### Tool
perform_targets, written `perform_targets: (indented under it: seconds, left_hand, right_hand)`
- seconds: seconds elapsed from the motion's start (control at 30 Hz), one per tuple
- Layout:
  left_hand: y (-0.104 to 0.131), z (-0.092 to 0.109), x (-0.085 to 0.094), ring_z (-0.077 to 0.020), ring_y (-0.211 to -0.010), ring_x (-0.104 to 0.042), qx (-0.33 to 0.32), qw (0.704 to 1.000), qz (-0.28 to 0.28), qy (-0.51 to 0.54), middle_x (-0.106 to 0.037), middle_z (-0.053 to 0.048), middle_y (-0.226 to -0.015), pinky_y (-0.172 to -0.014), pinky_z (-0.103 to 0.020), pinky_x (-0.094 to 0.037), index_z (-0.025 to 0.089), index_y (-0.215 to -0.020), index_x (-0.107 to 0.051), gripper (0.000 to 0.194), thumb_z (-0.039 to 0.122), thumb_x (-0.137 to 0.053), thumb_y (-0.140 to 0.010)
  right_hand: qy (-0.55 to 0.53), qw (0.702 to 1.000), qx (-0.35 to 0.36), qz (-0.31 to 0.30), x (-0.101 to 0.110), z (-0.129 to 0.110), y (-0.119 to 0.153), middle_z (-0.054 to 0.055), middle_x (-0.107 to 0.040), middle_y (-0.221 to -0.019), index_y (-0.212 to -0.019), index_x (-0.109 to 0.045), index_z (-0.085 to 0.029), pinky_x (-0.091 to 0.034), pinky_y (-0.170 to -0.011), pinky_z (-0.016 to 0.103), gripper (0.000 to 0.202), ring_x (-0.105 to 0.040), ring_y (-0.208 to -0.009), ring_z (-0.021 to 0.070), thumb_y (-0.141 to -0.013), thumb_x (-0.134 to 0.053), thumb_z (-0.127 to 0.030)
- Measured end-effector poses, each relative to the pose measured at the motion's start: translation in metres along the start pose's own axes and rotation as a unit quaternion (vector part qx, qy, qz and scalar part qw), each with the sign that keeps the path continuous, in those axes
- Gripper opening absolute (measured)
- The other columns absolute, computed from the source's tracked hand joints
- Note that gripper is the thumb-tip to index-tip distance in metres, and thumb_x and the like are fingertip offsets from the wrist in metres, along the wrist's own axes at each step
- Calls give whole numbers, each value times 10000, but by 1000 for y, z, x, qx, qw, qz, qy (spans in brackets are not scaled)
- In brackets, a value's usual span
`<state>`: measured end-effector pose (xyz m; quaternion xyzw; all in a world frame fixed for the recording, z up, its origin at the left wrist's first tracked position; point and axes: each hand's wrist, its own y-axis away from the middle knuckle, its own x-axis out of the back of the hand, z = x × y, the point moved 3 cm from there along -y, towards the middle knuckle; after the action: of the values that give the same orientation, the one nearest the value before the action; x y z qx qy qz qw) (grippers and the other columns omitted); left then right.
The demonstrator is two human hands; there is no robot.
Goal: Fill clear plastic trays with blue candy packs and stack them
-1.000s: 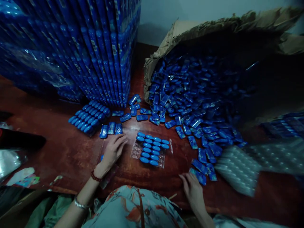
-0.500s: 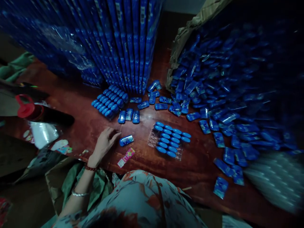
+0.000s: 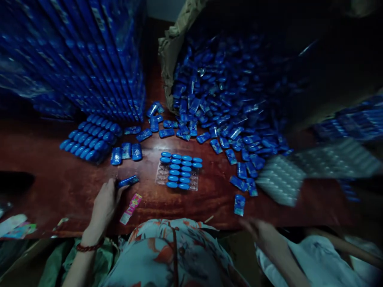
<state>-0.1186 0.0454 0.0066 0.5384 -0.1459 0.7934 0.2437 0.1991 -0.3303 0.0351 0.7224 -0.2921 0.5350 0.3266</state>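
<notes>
My left hand (image 3: 104, 203), with a red-brown beaded bracelet, is closed with fingers and thumb at one end of a small blue wrapped packet (image 3: 129, 181), which is tilted on its edge. A pink and yellow paper strip (image 3: 131, 208) lies just right of this hand. Blurred by motion, my right hand (image 3: 266, 235) is low at the table's front edge, its fingers stretched to the left and nothing visible in them. A loose packet (image 3: 239, 204) lies above it. Between the hands, a clear moulded tray (image 3: 162, 175) is partly filled with glossy blue oval pieces (image 3: 180, 173).
Filled blue trays (image 3: 89, 139) lie at the left, below a tall blue stack (image 3: 89, 59). Three packets (image 3: 126, 151) stand in a row beside them. A torn carton (image 3: 167, 59) spills many packets (image 3: 221, 91). Clear empty trays (image 3: 284, 179) are at the right; light cloth (image 3: 320, 259) hangs below.
The view has turned right, and my right hand has come into sight. My left hand has closed on the packet that lay flat before it, and the packet is now tilted.
</notes>
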Motion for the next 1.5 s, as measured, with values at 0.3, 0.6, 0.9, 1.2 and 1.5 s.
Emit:
perform_targets:
  seconds: [0.3, 0.6, 0.9, 1.2, 1.5]
  left_hand:
    - [-15, 54, 26, -174, -843, -592, -114, 967, 94, 207, -589, -47, -925, -723, -289, -507, 192, -973, -555, 162, 306, -498, -874]
    - [-34, 106, -16, -179, -940, -578, -279, 940, 91, 176, -594, -79, -996, -811, -316, -508, 192, -1113, -512, 235, 149, -456, -889]
    - [-46, 112, -19, -171, -854, -537, -389, 917, 18, 85, -579, -98, -980, -736, -305, -489, 159, -1094, -522, 239, 111, -368, -917]
    - [-60, 128, -5, -164, -799, -522, -448, 892, -55, 19, -565, -76, -887, -690, -286, -470, 127, -966, -547, 210, 126, -341, -931]
    - [-40, 109, -34, -202, -936, -515, -393, 917, 62, 38, -550, -119, -1098, -773, -354, -476, 199, -1210, -524, 349, 112, -400, -895]
  right_hand:
    - [111, 988, 86, 72, -24, -27, -83, 131, -579, -992, -1151, -542, -163, -476, -549, 329, 339, -608, -699, 215, -888, -375, -298]
    - [-197, 964, 172, 54, -21, -75, -86, 94, -656, -1002, -1073, -573, -189, -501, -808, 364, 300, -628, -928, 225, -901, -405, -368]
    - [-218, 943, 235, 89, -32, -137, -79, 69, -632, -949, -1078, -553, -193, -493, -773, 296, 220, -608, -861, 182, -896, -432, -216]
    - [174, 933, 301, -94, 0, -197, -101, 102, -628, -969, -1042, -592, -165, -426, -692, 261, 290, -604, -805, 184, -854, -395, -64]
    - [27, 963, 248, 104, -30, -165, -78, 87, -586, -1152, -1292, -451, -206, -480, -714, 248, 378, -625, -825, 152, -919, -395, -208]
